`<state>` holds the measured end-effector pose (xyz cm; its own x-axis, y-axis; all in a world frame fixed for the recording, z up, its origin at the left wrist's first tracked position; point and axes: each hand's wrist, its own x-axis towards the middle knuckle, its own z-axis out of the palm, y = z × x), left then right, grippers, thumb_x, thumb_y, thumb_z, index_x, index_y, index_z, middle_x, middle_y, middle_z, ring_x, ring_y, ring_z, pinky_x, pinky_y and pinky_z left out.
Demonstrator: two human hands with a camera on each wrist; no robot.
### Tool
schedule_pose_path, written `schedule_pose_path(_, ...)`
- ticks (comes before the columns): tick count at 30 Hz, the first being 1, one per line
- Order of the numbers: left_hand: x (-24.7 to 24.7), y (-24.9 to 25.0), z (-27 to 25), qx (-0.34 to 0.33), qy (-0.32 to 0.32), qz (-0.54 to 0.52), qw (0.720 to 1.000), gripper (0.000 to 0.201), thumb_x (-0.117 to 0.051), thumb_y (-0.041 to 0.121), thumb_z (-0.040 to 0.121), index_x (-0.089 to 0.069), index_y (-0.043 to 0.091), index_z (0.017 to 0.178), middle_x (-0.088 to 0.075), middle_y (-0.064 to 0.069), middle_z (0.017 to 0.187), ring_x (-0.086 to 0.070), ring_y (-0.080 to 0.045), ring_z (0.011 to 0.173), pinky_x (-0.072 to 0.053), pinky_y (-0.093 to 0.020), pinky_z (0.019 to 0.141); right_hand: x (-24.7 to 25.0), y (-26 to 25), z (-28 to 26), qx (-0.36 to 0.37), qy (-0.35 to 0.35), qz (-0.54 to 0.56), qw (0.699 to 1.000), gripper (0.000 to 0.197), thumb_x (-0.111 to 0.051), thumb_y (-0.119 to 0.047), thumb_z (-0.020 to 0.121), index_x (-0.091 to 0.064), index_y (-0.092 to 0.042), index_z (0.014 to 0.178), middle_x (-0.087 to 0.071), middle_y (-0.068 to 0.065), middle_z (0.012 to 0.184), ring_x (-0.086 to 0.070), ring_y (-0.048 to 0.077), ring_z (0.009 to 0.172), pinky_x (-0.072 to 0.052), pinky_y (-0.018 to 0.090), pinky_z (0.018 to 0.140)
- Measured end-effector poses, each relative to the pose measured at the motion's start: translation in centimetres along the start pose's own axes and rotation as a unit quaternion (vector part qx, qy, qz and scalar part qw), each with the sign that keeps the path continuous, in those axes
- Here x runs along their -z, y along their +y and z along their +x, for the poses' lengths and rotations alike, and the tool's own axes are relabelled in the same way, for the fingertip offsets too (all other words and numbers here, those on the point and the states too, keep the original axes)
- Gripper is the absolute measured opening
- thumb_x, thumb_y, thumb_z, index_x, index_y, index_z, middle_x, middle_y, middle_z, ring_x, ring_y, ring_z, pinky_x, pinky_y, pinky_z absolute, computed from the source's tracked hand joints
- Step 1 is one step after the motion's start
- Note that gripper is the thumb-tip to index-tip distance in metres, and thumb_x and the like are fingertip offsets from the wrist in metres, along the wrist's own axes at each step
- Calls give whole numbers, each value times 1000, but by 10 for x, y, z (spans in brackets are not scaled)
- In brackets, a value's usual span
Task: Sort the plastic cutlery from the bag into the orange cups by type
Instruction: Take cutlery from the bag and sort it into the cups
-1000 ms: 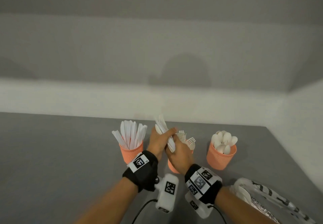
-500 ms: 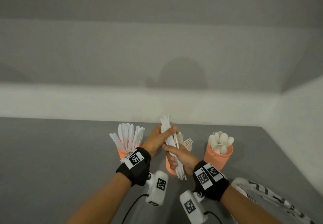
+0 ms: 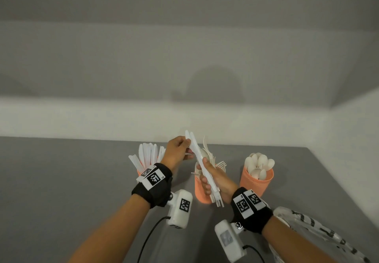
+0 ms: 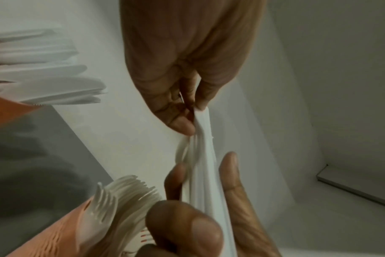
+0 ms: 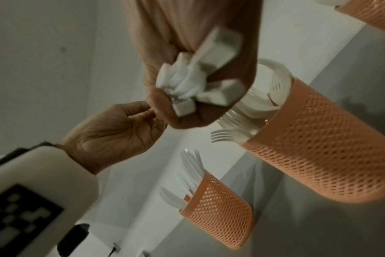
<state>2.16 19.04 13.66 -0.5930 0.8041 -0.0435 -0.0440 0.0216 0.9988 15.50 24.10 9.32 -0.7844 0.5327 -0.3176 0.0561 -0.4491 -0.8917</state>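
Observation:
My right hand (image 3: pixel 207 178) grips a bundle of white plastic cutlery (image 3: pixel 202 166) by its handles, just over the middle orange cup (image 3: pixel 200 193), which holds forks. The handle ends (image 5: pixel 193 83) stick out of my fist (image 5: pixel 187 97). My left hand (image 3: pixel 187 147) pinches the bundle's upper tips, and in the left wrist view its fingertips (image 4: pixel 193 120) close on the white blades (image 4: pixel 203 156). The left orange cup (image 5: pixel 220 208) holds knives (image 3: pixel 147 156). The right orange cup (image 3: pixel 256 182) holds spoons.
The clear printed bag (image 3: pixel 311 234) lies at the lower right on the grey table (image 3: pixel 61 180), near the table's right edge. A white wall runs close behind the cups. Wrist camera cables hang under both forearms.
The bundle has swung from leaning left to nearly upright. My right hand has slid down toward me along the handles. My left hand has moved up to the tips.

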Motion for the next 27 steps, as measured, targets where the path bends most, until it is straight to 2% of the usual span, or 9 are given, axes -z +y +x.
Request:
schedule_pose_path(3,0,1,-2,14,-6,-3,1000,15,-40,10,97,-52,3,102,-59,-5,83,-58,-13,71,-54,-16,54,0,1,1,29,43,-41,998,36,-51,-44,90,-52,-12,73,-44,-3,44,-38,6,31,-32,14,34)
schedule_pose_path(7,0,3,-5,20,-1,4,1000,25,-55,23,92,-51,4,108,-63,-7,89,-63,-14,71,-55,-17,54,-1,5,5,74,91,-107,987,38,-55,-36,91,-49,-11,64,-44,-4,39,-35,7,29,-29,15,34)
schedule_pose_path(11,5,2,-2,31,35,71,996,13,-63,17,87,-52,10,84,-61,-7,77,-61,-15,59,-56,-25,55,-9,12,14,127,121,-149,973,22,-59,-30,90,-57,-9,95,-44,5,51,-34,9,31,-25,16,34)
schedule_pose_path(14,12,-2,2,59,36,112,991,8,-53,6,87,-50,7,81,-59,-12,67,-57,-22,51,-56,-42,73,-14,12,18,155,133,-176,963,24,-61,-28,89,-55,-10,103,-48,5,56,-39,6,31,-28,17,32)
schedule_pose_path(15,14,-3,2,66,31,112,991,4,-51,5,87,-51,4,83,-59,-13,66,-57,-22,51,-57,-42,74,-15,11,19,158,130,-183,962,22,-61,-28,89,-55,-10,101,-49,5,56,-39,4,30,-29,17,32)
schedule_pose_path(18,21,-5,-2,76,9,41,996,8,-53,9,90,-56,3,86,-63,-13,76,-61,-15,56,-58,-24,58,-16,10,21,142,109,-176,968,23,-61,-32,88,-56,-10,96,-48,0,48,-38,6,30,-29,17,33)
schedule_pose_path(20,24,-5,-4,78,-11,-14,997,15,-52,13,93,-61,2,95,-66,-9,81,-63,-11,58,-57,-20,59,-16,9,23,121,93,-154,976,26,-59,-35,89,-55,-10,86,-47,-3,42,-36,8,29,-27,16,32)
schedule_pose_path(23,29,-4,-6,80,-39,-10,996,23,-47,14,96,-60,-3,106,-65,-8,84,-65,-7,58,-57,-18,61,-16,8,25,87,72,-126,986,36,-49,-43,93,-52,-11,77,-47,-1,42,-36,8,27,-27,14,32)
schedule_pose_path(27,41,10,-9,47,-43,-6,998,11,-48,9,95,-56,4,89,-63,-11,84,-65,-4,53,-57,-18,55,-12,14,31,55,97,-88,990,46,-46,-50,91,-52,-8,72,-48,2,40,-42,12,28,-33,16,32)
